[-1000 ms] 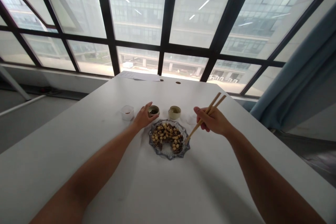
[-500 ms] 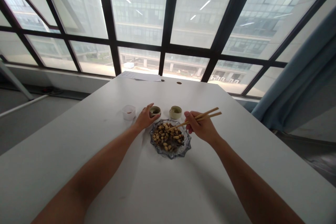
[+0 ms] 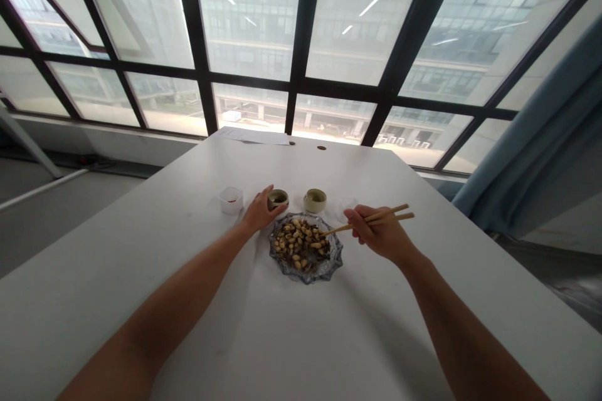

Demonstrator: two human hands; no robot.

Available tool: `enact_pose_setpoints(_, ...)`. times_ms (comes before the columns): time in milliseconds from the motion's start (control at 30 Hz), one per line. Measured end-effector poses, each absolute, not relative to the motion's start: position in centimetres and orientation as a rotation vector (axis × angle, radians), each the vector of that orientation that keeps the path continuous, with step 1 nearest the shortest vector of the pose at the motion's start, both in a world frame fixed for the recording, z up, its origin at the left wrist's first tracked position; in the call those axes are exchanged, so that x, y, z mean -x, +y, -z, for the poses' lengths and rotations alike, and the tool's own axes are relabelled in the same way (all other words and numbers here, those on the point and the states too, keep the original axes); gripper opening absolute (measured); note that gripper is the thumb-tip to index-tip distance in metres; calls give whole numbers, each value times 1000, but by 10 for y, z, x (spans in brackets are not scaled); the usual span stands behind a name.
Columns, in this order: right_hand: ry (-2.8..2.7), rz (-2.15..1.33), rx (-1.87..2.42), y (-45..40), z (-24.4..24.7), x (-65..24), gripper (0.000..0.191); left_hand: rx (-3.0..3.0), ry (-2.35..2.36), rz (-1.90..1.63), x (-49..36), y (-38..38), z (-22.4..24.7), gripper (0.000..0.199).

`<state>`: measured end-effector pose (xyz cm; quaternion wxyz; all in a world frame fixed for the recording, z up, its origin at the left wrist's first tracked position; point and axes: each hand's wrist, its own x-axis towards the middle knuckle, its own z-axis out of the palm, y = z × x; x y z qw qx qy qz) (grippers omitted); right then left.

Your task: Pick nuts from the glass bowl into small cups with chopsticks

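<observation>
My left hand (image 3: 261, 208) is wrapped round the left side of a small greenish cup (image 3: 279, 199) with something dark inside. In my right hand (image 3: 379, 230) is a pair of wooden chopsticks (image 3: 392, 214), slanting down to the left. Their tips are over the right part of a scalloped glass dish (image 3: 335, 268). A heap of pale brown, shelled-looking pieces (image 3: 297, 238), perhaps nuts or seeds, lies in the dish among darker bits. Behind the dish stands a second greenish cup (image 3: 315, 200), touched by neither hand.
A small clear plastic container (image 3: 231, 202) with a little reddish stuff stands left of my left hand. Another clear container (image 3: 348, 205) is partly hidden behind my right hand. Paper (image 3: 254, 136) lies at the far edge of the white table (image 3: 188, 301); a blue curtain (image 3: 531, 138) hangs right.
My right hand has moved right with the chopsticks, and their tips have shifted from the heap's middle to its right side. My left hand stays at the cup.
</observation>
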<state>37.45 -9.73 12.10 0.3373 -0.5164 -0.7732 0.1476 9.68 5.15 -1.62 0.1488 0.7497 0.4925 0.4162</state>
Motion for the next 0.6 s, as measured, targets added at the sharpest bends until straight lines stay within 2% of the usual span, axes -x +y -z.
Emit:
enact_pose_setpoints(133, -2107, -411, 1298, -94, -116, -369, 55, -2169, 1447, -1169, -97, 50, 14, 79)
enact_pose_setpoints(333, -1963, -685, 1263, -96, -113, -367, 56, -2195, 1451, -1173, -95, 50, 16, 77)
enact_pose_setpoints(600, -1559, -615, 1223, -81, -93, -369, 52, -2197, 1423, -1203, -94, 53, 22, 76)
